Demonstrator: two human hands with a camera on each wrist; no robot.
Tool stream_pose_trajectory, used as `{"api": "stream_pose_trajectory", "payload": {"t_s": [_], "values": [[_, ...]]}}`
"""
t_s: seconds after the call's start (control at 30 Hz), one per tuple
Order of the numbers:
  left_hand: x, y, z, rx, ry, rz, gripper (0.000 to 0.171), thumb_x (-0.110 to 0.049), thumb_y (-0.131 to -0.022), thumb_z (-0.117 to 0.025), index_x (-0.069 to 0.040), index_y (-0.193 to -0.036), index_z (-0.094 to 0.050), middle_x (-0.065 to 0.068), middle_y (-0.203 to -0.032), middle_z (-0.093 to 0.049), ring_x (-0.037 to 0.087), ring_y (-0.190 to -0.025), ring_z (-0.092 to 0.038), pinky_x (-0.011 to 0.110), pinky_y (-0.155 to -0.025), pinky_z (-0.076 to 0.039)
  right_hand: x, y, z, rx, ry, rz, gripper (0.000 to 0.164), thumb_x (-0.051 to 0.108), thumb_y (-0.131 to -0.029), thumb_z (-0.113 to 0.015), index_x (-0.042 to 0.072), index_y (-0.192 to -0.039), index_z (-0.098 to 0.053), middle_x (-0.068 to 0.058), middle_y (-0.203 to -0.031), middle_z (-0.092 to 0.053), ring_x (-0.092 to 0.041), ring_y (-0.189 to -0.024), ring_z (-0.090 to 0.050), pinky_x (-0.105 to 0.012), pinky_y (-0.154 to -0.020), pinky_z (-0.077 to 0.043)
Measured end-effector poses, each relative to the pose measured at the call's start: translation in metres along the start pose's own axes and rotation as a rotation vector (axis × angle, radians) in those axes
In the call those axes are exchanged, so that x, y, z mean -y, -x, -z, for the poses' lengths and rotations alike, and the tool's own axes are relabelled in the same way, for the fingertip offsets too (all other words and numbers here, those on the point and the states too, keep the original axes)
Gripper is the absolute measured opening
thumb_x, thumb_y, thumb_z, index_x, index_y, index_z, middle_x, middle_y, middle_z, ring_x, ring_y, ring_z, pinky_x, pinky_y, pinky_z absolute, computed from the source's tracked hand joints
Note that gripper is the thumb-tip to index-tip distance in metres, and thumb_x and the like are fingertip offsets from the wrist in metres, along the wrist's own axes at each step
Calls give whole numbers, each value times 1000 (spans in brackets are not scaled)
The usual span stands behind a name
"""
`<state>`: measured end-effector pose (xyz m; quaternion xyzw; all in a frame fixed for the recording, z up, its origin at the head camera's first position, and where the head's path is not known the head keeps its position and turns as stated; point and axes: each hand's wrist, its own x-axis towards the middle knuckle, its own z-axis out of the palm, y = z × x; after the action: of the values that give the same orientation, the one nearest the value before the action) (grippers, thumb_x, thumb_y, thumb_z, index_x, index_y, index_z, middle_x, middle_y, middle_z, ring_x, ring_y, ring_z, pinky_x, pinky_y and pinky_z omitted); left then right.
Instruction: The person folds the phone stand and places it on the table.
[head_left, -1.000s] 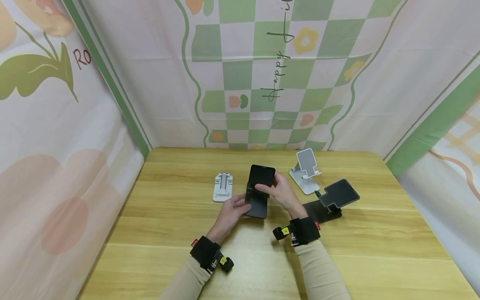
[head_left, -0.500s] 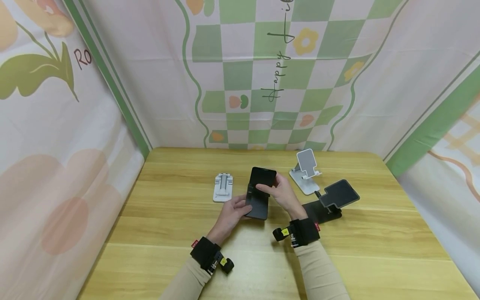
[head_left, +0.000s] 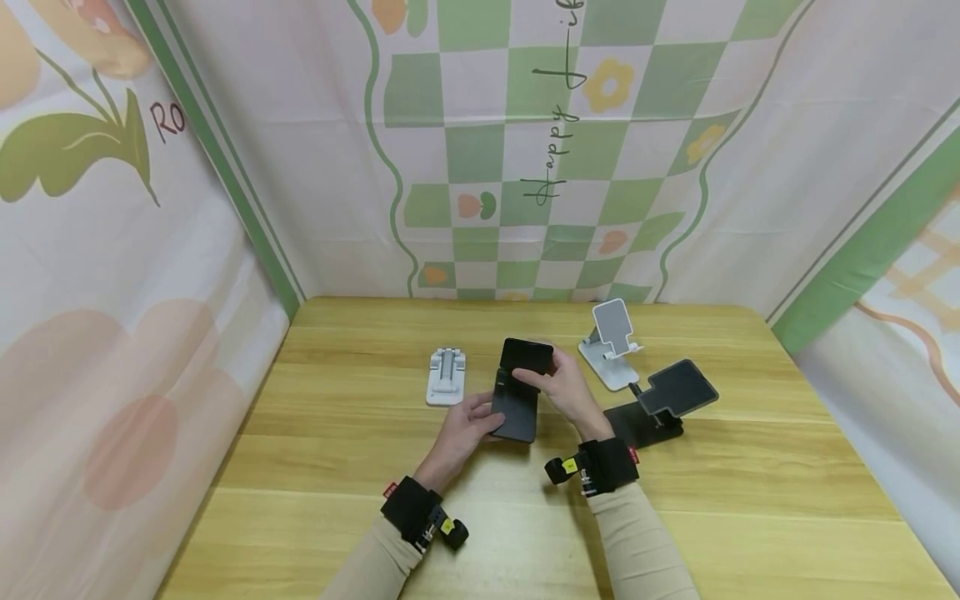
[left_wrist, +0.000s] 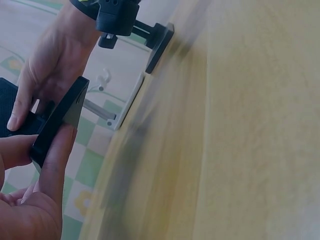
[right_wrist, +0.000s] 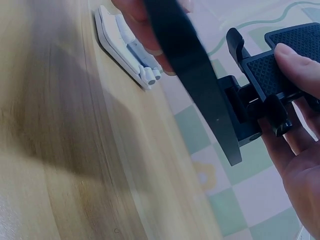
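Note:
A black folding phone stand (head_left: 516,421) is held up over the middle of the table in both hands. My left hand (head_left: 459,435) pinches its flat base by the left edge, thumb on top, and the left wrist view shows the base (left_wrist: 62,117) edge-on between thumb and fingers. With the thumb across its face and fingers behind, my right hand (head_left: 564,387) grips the upper plate (head_left: 527,354). In the right wrist view that textured plate (right_wrist: 267,75) stands out from the base (right_wrist: 200,90) at the hinge, its small support hooks folded out.
Left of the held stand, a white phone stand (head_left: 446,379) lies folded flat. To the right, a white stand (head_left: 613,325) stands unfolded, and nearer, beside my right wrist, is an unfolded black stand (head_left: 681,387). A patterned curtain (head_left: 525,150) hangs behind the wooden table (head_left: 337,417).
The upper plate of the black stand has tipped slightly, its top edge coming lower and nearer. Both hands keep their grip and nearly the same place.

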<state>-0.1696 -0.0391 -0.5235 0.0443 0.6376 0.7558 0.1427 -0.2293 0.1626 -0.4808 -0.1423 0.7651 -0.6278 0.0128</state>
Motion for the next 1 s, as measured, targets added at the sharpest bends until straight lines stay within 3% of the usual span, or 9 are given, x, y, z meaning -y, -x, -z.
{"api": "stream_pose_trajectory", "payload": {"t_s": [0.33,0.77,1.0], "values": [[0,0,-2,-1,12,3,52,-3,-102,-60,11,-149,-42,32,-130,-64,32,-109,-72,30,-86,-61,-3,-1,0,-3,-20,31,46,7,-92,-78,1,-135,-62,-21,-130,-65,-15,-108,-65,-22,-88,-56],[0,-2,-2,19,11,12,53,-4,-103,-60,11,-150,-41,31,-131,-64,31,-109,-72,30,-87,-61,-3,-5,0,-3,-25,11,43,-3,-92,-75,-5,-133,-62,-27,-130,-65,-5,-104,-65,-21,-89,-52],[1,0,-2,16,9,8,53,-4,-103,-60,11,-150,-41,31,-130,-65,31,-108,-72,30,-86,-62,-2,-2,0,-17,-20,33,42,1,-92,-76,0,-132,-65,-19,-129,-67,-7,-106,-65,-21,-90,-52]]}}
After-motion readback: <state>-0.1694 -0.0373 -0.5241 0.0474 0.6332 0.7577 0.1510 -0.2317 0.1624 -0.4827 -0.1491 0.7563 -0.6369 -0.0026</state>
